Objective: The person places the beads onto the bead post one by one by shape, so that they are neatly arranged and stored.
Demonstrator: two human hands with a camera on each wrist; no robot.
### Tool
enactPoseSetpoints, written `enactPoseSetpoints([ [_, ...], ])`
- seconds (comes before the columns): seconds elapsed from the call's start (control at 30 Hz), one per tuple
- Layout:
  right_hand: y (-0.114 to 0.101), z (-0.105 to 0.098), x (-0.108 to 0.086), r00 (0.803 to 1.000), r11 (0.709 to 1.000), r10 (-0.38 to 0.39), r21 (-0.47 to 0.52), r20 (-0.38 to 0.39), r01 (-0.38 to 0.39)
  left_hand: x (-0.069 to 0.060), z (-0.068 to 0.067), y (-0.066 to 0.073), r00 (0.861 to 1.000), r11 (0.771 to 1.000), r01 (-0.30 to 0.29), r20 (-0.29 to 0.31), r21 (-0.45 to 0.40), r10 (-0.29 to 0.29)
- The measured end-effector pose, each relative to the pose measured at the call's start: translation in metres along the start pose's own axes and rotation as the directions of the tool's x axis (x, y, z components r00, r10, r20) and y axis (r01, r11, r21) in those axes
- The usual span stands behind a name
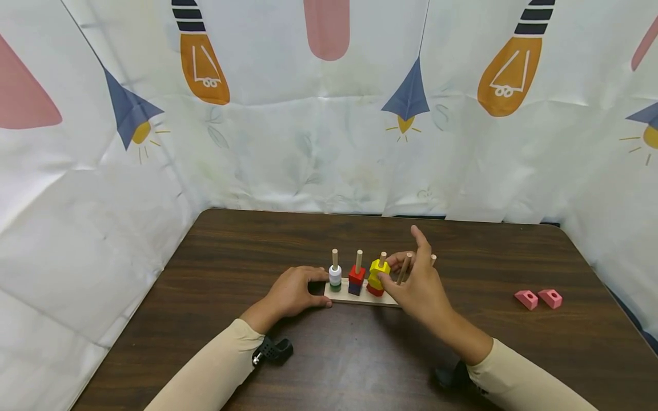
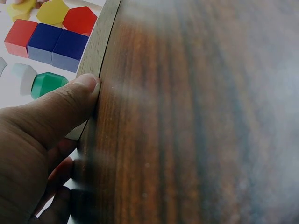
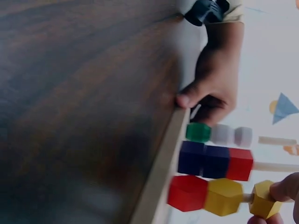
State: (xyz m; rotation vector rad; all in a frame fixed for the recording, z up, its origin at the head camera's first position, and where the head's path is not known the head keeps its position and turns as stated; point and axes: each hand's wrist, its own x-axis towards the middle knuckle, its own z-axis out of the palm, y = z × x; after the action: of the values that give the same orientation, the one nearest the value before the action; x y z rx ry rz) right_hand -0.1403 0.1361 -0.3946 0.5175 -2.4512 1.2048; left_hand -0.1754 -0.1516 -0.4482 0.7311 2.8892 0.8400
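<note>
A light wooden peg board lies on the table, and my left hand grips its left end with the thumb along the front edge. My right hand pinches a yellow hexagonal block, which is on the third peg a little above another yellow block. Below that one sits a red hexagonal block. The second peg carries a red cube over two dark blue cubes. On the first peg, two white blocks stand over a green one.
Two pink blocks with holes lie on the right side of the brown table. Two bare pegs rise from the board beside my right hand, which partly hides them. A patterned white cloth hangs behind the table.
</note>
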Motion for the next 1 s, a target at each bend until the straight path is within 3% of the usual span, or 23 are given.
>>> enactPoseSetpoints([
  [0.17,0.006,0.007,-0.004,0.999,0.999,0.037,0.007,0.017,-0.037,0.001,0.001,-0.001,1.0,1.0,-0.009,0.001,0.003,0.009],
  [0.4,0.01,0.011,-0.006,0.999,1.0,0.031,0.0,0.02,-0.031,0.001,0.0,0.0,1.0,1.0,-0.004,-0.004,-0.001,0.004],
  [0.67,0.013,0.002,-0.016,0.994,1.0,-0.018,-0.008,0.11,0.019,0.0,-0.001,0.002,1.0,1.0,-0.007,-0.008,-0.006,0.006],
  [0.8,0.015,-0.006,-0.023,0.976,0.999,0.009,-0.044,0.219,0.001,-0.001,-0.001,0.002,1.0,1.0,-0.006,-0.01,-0.002,0.006],
  [1.0,0.02,-0.019,-0.033,0.933,0.991,0.054,-0.13,0.356,-0.007,0.0,-0.001,0.001,1.0,1.0,-0.009,-0.01,-0.006,0.009],
])
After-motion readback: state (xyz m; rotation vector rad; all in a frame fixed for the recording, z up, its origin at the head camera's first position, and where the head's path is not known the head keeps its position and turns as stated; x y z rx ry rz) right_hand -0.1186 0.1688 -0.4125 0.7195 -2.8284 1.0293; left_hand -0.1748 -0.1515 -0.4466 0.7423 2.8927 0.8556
